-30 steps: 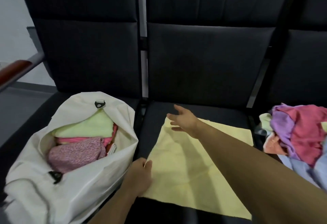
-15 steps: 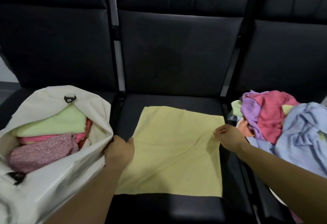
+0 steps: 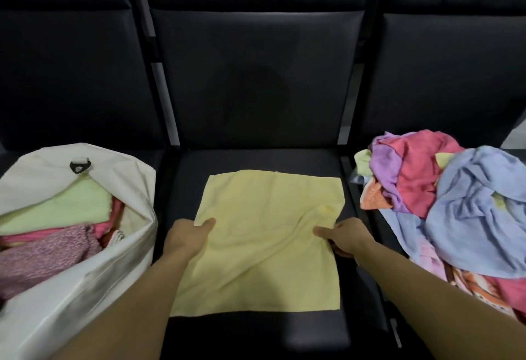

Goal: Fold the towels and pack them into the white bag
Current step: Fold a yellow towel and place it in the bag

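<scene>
Both arms reach forward and I've got the left hand (image 3: 189, 236) pinching the left edge of the yellow towel (image 3: 264, 234), thumb on top, while the right hand (image 3: 345, 236) grips the right edge, cloth rucked up between them. The towel lies on the middle black seat (image 3: 256, 160). On the left seat the white bag (image 3: 85, 260) gapes open with a folded light green towel (image 3: 59, 206), a pink one (image 3: 105, 226) and a speckled mauve one (image 3: 42, 254) inside. On the right sits a loose towel pile (image 3: 455, 203), blue, red, purple.
</scene>
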`<state>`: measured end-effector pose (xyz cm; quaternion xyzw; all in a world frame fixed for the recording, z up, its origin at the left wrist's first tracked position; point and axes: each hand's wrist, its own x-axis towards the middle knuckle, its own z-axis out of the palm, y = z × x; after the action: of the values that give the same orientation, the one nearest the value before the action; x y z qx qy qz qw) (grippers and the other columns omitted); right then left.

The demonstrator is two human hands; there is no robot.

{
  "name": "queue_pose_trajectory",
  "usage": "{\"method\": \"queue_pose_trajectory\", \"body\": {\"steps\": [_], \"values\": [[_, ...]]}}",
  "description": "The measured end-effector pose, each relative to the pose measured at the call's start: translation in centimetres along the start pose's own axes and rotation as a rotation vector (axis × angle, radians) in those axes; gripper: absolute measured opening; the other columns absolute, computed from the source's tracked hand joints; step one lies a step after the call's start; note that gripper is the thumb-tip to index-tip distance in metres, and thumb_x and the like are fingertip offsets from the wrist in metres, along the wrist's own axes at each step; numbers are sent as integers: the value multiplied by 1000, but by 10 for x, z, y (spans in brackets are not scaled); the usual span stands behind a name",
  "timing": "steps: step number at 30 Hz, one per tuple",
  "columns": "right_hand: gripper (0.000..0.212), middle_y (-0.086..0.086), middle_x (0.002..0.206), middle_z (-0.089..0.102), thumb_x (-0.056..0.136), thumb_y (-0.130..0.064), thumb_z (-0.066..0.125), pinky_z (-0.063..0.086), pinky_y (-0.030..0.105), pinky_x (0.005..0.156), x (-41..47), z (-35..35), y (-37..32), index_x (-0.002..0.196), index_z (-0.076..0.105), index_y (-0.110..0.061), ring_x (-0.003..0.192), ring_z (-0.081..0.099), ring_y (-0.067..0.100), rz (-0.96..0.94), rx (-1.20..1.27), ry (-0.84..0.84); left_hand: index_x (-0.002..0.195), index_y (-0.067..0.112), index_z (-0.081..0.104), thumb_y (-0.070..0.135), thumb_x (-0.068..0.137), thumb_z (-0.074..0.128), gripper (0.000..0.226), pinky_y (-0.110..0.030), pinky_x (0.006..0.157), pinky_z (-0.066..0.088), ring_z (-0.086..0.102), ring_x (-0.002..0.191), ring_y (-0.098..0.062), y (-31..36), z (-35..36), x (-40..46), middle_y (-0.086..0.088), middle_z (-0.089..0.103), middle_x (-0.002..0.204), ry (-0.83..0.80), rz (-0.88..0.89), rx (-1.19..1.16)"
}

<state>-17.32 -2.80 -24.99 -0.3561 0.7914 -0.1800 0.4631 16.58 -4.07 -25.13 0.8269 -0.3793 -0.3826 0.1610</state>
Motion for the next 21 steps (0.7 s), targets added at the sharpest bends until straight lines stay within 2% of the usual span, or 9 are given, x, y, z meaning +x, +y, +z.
{"method": "queue_pose_trajectory", "body": {"steps": [2, 5, 7, 8, 10, 13, 16, 18, 21], "values": [[48, 8, 64, 55, 85, -34, 80, 50, 31, 57, -1, -2, 0, 60, 44, -14, 59, 54, 21, -5, 71, -36, 112, -4, 64, 54, 92, 66, 61, -37, 88, 47, 60, 105, -33, 0, -3, -3, -14, 66, 120, 7, 23, -40], [40, 17, 80, 64, 85, -35, 79, 60, 42, 78, -5, -10, 1, 71, 51, -10, 76, 65, 29, -12, 199, -83, 120, -6, 64, 61, 93, 59, 72, -41, 97, 46, 61, 115, -36, 4, -6, -9, -18, 66, 124, 78, 38, -178], [38, 23, 93, 71, 81, -32, 83, 59, 53, 88, -4, -17, 5, 81, 59, -3, 90, 71, 38, -30, 285, -86, 98, -4, 66, 60, 93, 60, 65, -39, 84, 49, 65, 96, -33, 10, -9, -14, -15, 69, 102, 111, 26, -307], [39, 22, 99, 72, 79, -31, 85, 58, 53, 89, -6, -20, 4, 89, 62, -1, 96, 70, 38, -54, 316, -53, 89, 0, 64, 60, 93, 61, 60, -36, 76, 48, 63, 85, -29, 13, -12, -16, -12, 67, 93, 103, 19, -377], [35, 15, 102, 70, 80, -28, 85, 57, 39, 78, -14, -28, -2, 100, 62, -9, 93, 68, 28, -148, 318, 81, 85, 5, 68, 59, 90, 65, 55, -34, 75, 51, 65, 82, -24, 18, -18, -22, -5, 71, 90, 70, 10, -495], [30, 4, 91, 65, 85, -23, 80, 47, 22, 66, -30, -38, -12, 110, 63, -16, 77, 61, 11, -300, 363, 238, 106, 14, 71, 51, 86, 76, 42, -39, 89, 55, 69, 98, -26, 23, -25, -32, -5, 73, 105, 59, 55, -661], [24, -1, 95, 71, 87, -24, 79, 50, 19, 75, -43, -46, -20, 109, 71, -20, 85, 64, 3, -441, 408, 277, 139, 23, 51, 31, 89, 78, 57, -31, 90, 46, 59, 107, -18, 33, -31, -51, 0, 56, 124, 90, 129, -806], [18, -6, 99, 76, 85, -26, 80, 53, 21, 86, -47, -48, -22, 103, 76, -24, 96, 69, 5, -489, 461, 274, 142, 27, 49, 27, 91, 77, 59, -28, 89, 47, 62, 107, -14, 36, -35, -57, -1, 59, 124, 130, 215, -843], [14, -10, 96, 78, 84, -22, 82, 53, 16, 87, -57, -51, -29, 97, 79, -21, 98, 71, 4, -550, 543, 263, 134, 30, 57, 25, 92, 75, 46, -27, 89, 53, 68, 99, -8, 37, -44, -64, 1, 72, 108, 184, 319, -864]]}}
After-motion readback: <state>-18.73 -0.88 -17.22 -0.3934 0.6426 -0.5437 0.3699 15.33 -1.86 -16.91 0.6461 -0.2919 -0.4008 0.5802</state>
